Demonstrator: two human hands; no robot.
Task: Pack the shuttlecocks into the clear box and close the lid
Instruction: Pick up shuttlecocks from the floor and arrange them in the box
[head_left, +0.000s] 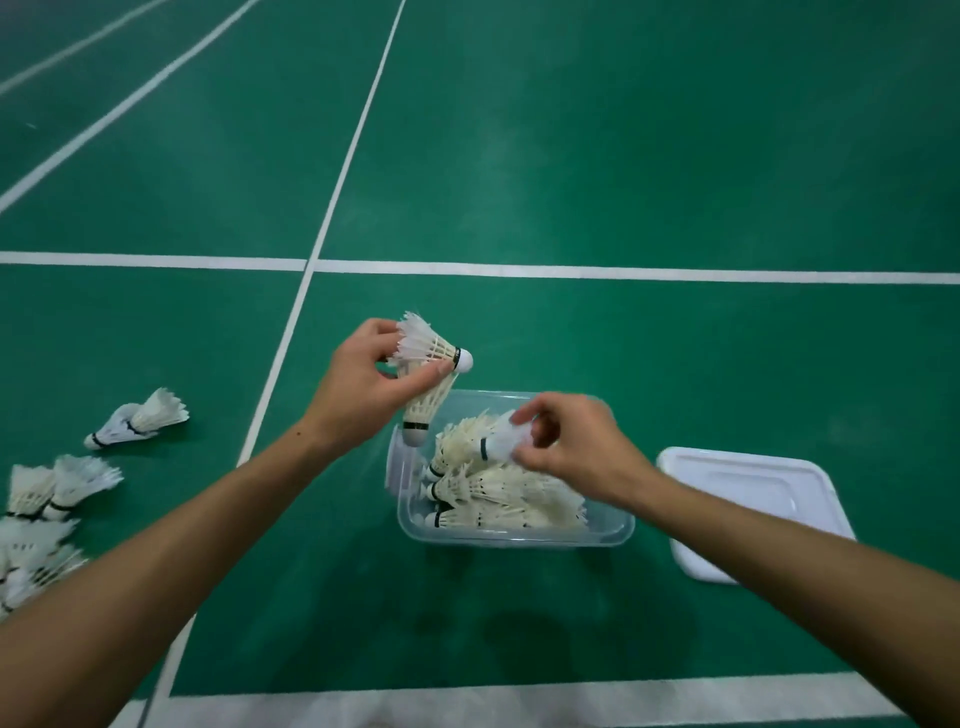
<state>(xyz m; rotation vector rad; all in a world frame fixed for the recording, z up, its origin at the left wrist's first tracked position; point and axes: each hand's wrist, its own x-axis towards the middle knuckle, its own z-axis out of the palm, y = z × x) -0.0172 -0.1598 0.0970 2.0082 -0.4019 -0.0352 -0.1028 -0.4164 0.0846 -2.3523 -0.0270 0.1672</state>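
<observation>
A clear box (511, 535) stands on the green court floor, holding several white feather shuttlecocks (498, 499) laid on their sides. My left hand (363, 384) hovers over the box's far left corner, gripping two shuttlecocks (431, 374): one points its cork right, the other hangs cork-down. My right hand (566, 441) is over the box, pinching the feathers of another shuttlecock (501, 441) above the pile. The white lid (753, 499) lies flat on the floor to the right of the box, partly under my right forearm.
Loose shuttlecocks lie on the floor at the left: a pair (140, 418) further out and a larger heap (41, 519) by the left edge. White court lines (571, 271) cross the floor beyond and in front of the box.
</observation>
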